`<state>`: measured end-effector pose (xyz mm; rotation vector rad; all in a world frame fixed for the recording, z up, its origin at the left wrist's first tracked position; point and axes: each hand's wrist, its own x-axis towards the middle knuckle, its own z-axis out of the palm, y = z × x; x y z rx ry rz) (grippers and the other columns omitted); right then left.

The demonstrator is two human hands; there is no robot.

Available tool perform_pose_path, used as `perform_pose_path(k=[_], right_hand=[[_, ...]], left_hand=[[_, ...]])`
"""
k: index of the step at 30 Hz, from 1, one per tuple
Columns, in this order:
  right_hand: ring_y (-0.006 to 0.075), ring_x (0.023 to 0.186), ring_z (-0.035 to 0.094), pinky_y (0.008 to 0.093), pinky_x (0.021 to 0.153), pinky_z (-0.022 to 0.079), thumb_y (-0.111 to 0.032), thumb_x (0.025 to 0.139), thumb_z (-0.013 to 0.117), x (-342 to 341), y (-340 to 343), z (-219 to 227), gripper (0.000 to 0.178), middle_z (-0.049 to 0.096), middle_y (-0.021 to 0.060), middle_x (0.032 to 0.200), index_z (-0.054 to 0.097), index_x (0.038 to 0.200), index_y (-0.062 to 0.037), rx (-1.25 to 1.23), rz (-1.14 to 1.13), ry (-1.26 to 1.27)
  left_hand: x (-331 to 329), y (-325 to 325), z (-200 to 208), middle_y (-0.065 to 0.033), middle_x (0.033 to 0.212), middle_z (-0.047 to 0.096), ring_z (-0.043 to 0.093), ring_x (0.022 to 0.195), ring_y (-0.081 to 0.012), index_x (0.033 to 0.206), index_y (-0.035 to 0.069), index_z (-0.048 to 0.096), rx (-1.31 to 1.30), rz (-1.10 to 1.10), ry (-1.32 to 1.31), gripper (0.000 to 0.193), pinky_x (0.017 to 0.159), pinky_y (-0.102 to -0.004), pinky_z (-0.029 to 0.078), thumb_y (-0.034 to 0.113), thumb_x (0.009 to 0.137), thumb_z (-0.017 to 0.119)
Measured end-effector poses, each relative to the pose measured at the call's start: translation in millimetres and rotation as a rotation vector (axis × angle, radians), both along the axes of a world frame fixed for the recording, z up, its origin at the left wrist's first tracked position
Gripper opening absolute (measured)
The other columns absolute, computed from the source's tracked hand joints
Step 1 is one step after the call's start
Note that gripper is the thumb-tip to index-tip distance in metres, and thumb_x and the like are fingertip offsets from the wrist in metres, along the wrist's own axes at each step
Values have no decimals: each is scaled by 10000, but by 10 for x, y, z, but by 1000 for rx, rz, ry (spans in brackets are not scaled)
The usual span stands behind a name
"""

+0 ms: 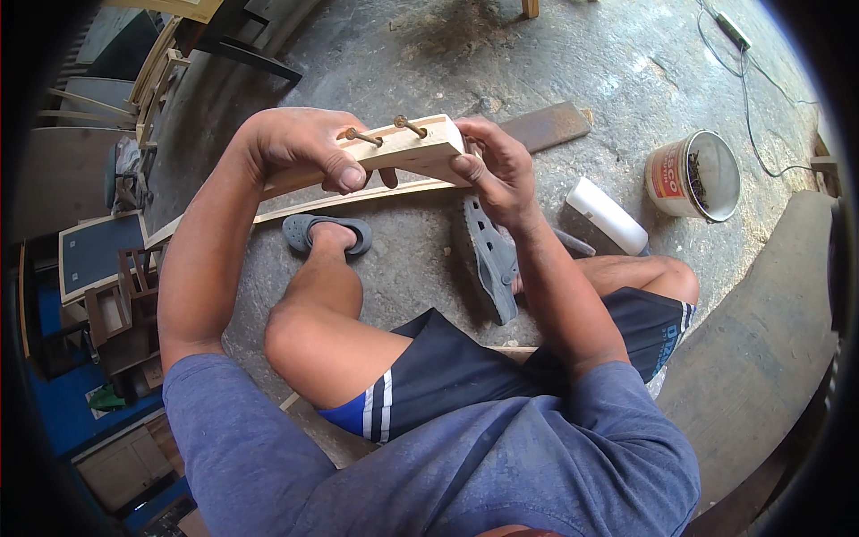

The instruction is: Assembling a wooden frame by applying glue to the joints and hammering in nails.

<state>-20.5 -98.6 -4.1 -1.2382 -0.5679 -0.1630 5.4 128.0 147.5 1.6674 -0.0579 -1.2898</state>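
Note:
In front of me I hold up a pale wooden piece (407, 154), gripped between both hands. Two rust-brown nails (411, 127) stand part-way out of its upper face, heads upward. My left hand (309, 148) wraps round the wood left of the nails, its thumb on the near side. My right hand (498, 166) closes on the right end, thumb on the near face and fingers over the far edge. A long thin wooden strip (295, 208) runs leftward below the piece; whether the two are joined I cannot tell.
On the concrete floor lie a brown flat bar (548, 128) and a white bottle (607, 215). A bucket (667, 179) holding small dark pieces stands to the right, near a cable with a power strip (732, 31). Wooden furniture parts (116, 313) crowd the left; a broad board (761, 358) lies right.

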Motion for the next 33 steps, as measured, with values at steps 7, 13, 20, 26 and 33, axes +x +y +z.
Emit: perform_pose_path(k=[7, 13, 20, 26, 33], right_hand=[[279, 917, 654, 333, 818, 495, -147, 893, 655, -7, -21, 107, 263, 651, 148, 1023, 597, 1117, -20, -244, -145, -150], [261, 880, 646, 337, 806, 496, -164, 898, 661, -67, 75, 138, 283, 646, 128, 980, 576, 1138, -39, -214, -208, -111], [184, 942, 628, 338, 817, 501, -200, 877, 697, 132, -497, -407, 334, 644, 99, 1048, 589, 1161, -61, -242, 129, 287], [376, 1017, 608, 449, 844, 509, -182, 762, 729, -164, -1284, -1627, 439, 615, 189, 1083, 556, 1163, -136, -1540, 356, 111], [417, 929, 635, 505, 794, 501, -109, 778, 650, -141, -1290, -1821, 402, 639, 229, 990, 516, 1158, -122, -1493, 205, 200]], left_hand=[[49, 40, -19, -85, 747, 618, 555, 678, -144, 1077, -125, 628, 73, 37, 12, 805, 609, -242, 417, 312, 450, 883], [35, 25, -18, -61, 688, 573, 522, 631, -132, 1047, -110, 648, 41, 32, -17, 751, 581, -243, 395, 350, 496, 870], [90, 59, -31, -34, 616, 526, 491, 569, -129, 1035, -97, 660, 51, -47, -87, 756, 545, -260, 380, 450, 548, 849], [113, 76, -31, -46, 625, 535, 512, 575, -138, 1024, -91, 657, 36, -73, -84, 742, 533, -273, 386, 457, 561, 844], [112, 62, -20, -43, 626, 531, 507, 575, -137, 1053, -86, 646, -7, -130, -79, 720, 545, -263, 382, 458, 617, 823]])
